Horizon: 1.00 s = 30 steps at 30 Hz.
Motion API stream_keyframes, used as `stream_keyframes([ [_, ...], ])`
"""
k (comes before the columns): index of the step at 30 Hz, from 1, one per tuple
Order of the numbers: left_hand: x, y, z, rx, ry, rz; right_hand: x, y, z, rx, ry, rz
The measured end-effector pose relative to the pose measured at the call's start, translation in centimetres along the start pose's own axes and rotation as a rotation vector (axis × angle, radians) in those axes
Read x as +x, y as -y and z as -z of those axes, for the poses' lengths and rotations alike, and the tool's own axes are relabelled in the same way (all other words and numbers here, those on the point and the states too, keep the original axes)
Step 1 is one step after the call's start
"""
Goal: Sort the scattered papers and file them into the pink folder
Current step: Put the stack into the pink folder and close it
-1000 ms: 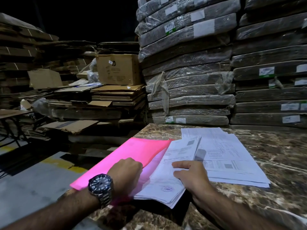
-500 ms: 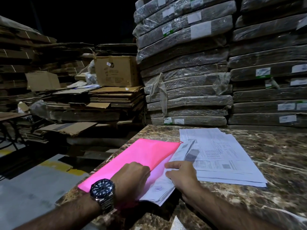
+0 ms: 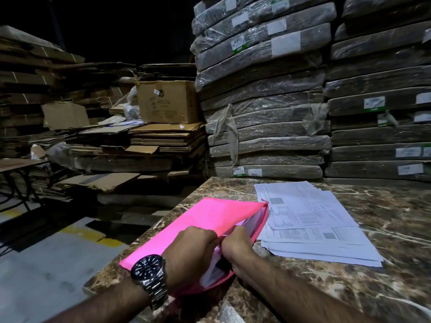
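The pink folder (image 3: 210, 217) lies at the near left corner of the marble table (image 3: 384, 229), its top cover slightly raised. A bundle of white papers (image 3: 253, 223) sits inside it, only their edges showing at the open right side. My left hand (image 3: 190, 250), with a wristwatch, grips the folder's top cover at its near edge. My right hand (image 3: 236, 244) curls at the folder's opening, fingers tucked in against the papers. A fanned stack of printed papers (image 3: 310, 220) lies on the table just right of the folder.
Shrink-wrapped flat packs (image 3: 263, 113) are stacked high against the table's far edge. Left of the table are piles of flattened cardboard (image 3: 140, 141), a brown carton (image 3: 166, 101) and bare grey floor with a yellow line (image 3: 93, 234).
The bundle of papers that lay half out on the open folder has slid inside it. The top cover has come down over them, and both hands have drawn together at the folder's near edge.
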State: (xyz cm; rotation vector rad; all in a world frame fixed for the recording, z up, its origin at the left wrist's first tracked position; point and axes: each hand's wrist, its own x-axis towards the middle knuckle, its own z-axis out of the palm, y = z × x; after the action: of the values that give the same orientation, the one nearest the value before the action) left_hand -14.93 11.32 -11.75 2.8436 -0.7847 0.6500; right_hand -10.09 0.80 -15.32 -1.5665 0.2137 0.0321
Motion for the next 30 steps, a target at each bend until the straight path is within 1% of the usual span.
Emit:
stream_keyframes([
  [1, -0.2, 0.2, -0.1, 0.006, 0.002, 0.02, 0.2, -0.1, 0.2, -0.078, 0.06, 0.019],
  [3, -0.3, 0.1, -0.3, 0.011, 0.001, 0.06, 0.8, -0.2, 0.5, -0.144, 0.164, 0.036],
  [7, -0.2, 0.1, -1.0, 0.1, 0.035, 0.091, 0.6, 0.0, 0.4, -0.162, 0.253, 0.065],
  [10, -0.3, 0.2, -0.9, 0.133, 0.063, 0.175, 0.3, 0.4, 0.6, -0.186, 0.309, 0.065],
  [14, -0.3, -0.2, -1.1, 0.225, 0.12, 0.257, 0.7, 0.2, 1.4, -0.229, 0.266, 0.062],
  [17, 0.0, -0.3, -1.4, 0.239, 0.157, 0.309, 0.8, 0.0, 1.1, -0.176, 0.23, 0.061],
  [20, 0.5, 0.2, -1.8, 0.263, 0.181, 0.349, 1.4, 0.0, 1.4, -0.078, 0.282, 0.014],
  [22, 0.8, 0.2, -2.0, 0.251, 0.193, 0.37, 1.8, 0.1, 2.2, -0.073, 0.305, -0.016],
  [27, 1.4, -0.2, -2.4, 0.185, 0.199, 0.382, 2.1, 0.9, 5.2, -0.159, 0.264, -0.009],
  [30, 2.9, -1.1, -2.5, 0.174, 0.17, 0.327, 3.1, 2.1, 8.4, -0.107, 0.193, 0.019],
])
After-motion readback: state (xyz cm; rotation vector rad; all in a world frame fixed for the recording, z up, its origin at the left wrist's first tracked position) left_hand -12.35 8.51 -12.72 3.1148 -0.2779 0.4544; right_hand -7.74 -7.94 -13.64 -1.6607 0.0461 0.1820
